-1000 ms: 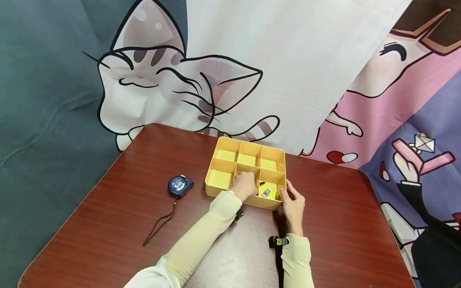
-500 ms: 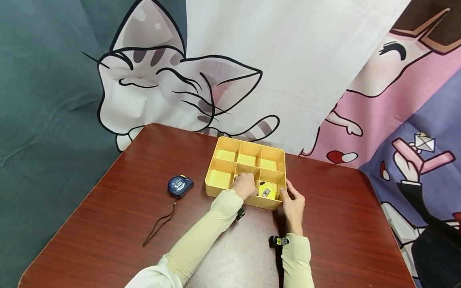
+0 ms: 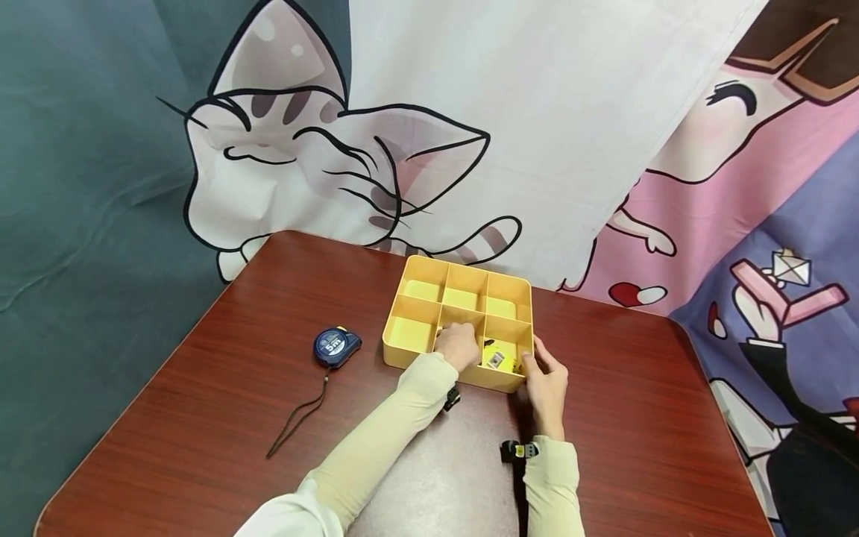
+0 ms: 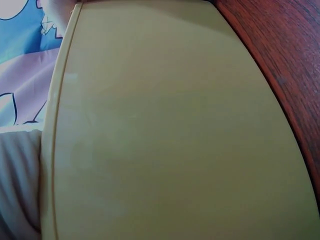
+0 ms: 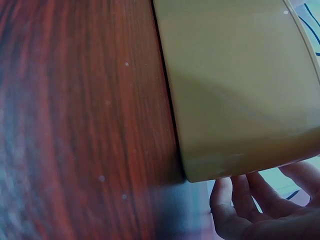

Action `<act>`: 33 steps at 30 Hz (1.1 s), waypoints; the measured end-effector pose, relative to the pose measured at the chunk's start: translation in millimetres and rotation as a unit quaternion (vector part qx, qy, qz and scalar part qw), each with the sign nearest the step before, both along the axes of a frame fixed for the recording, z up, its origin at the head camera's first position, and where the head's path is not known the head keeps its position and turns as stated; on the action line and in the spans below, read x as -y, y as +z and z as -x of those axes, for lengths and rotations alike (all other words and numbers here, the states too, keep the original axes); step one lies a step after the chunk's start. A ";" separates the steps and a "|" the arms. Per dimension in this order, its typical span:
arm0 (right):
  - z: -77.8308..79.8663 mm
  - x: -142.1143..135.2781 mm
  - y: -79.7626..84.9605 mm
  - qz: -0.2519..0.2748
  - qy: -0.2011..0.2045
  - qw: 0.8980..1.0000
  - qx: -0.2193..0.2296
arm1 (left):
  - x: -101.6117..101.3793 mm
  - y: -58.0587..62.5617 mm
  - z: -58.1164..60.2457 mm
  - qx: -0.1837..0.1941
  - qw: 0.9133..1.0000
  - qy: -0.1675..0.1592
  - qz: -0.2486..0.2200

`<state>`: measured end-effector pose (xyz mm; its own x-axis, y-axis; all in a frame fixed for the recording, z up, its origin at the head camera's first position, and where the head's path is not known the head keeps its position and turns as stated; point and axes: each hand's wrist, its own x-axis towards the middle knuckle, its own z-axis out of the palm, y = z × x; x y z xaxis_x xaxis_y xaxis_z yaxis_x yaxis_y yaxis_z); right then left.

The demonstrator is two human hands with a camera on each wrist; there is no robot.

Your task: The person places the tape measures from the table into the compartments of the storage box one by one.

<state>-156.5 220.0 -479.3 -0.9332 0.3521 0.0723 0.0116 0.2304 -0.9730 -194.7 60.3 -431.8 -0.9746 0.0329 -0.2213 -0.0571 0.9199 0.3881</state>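
Tabletop (image 3: pixel 631 403) roomy beside tray (image 3: pixel 464 297) — right fingers (image 5: pixel 221 195) pinching its corner, left hand's (image 3: pixel 458 346) fingers hidden

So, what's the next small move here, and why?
I'd probably ease the left hand straight up out of the front middle compartment of the yellow six-compartment tray: what it holds, if anything, is hidden in there, and neither wrist view shows it. The right hand grips the tray's near right corner, so it can likely steady it.
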 end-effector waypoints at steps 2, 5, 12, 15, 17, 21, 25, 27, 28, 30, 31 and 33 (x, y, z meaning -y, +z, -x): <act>0.2 0.4 -0.1 -0.001 -0.001 1.000 -0.002 | -0.9 -0.3 0.4 0.004 1.000 0.004 0.011; 0.6 0.7 -0.5 -0.002 -0.002 1.000 -0.003 | -2.1 0.1 0.7 0.007 1.000 0.008 0.022; 1.6 0.2 -2.2 0.004 0.001 1.000 -0.009 | -5.3 1.7 2.2 0.025 0.999 0.016 0.033; 1.5 0.5 -2.2 0.006 0.001 1.000 -0.010 | -6.5 1.8 3.5 0.040 0.998 0.021 0.043; 1.9 0.6 -2.2 0.008 0.002 1.000 -0.012 | -7.2 1.2 4.2 0.045 0.998 0.024 0.044; 2.8 0.4 -2.3 0.015 0.006 1.000 -0.013 | -6.8 0.9 4.7 0.045 0.998 0.025 0.039; 2.5 0.4 -2.4 0.017 0.005 1.000 -0.008 | -6.9 0.4 4.8 0.049 0.998 0.025 0.039; 1.9 0.5 -2.4 0.015 0.004 1.000 -0.005 | -7.1 0.4 4.6 0.053 0.997 0.026 0.038; 1.7 0.5 -2.4 0.014 0.003 1.000 -0.004 | -7.3 0.3 4.5 0.056 0.997 0.027 0.038; 1.4 0.6 -2.5 0.014 0.003 1.000 -0.004 | -7.6 0.3 4.7 0.060 0.997 0.029 0.038; 1.3 0.6 -2.6 0.013 0.004 1.000 -0.004 | -7.9 0.0 5.0 0.062 0.997 0.030 0.038; 1.4 0.7 -2.8 0.013 0.003 1.000 -0.006 | -8.4 -0.3 5.5 0.067 0.997 0.031 0.039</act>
<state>-157.9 219.2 -482.1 -0.9344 0.3485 0.0745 -0.0015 0.2050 -0.9788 -200.2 68.7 -432.1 -0.9360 -0.0479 -0.3488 -0.1602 0.9402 0.3007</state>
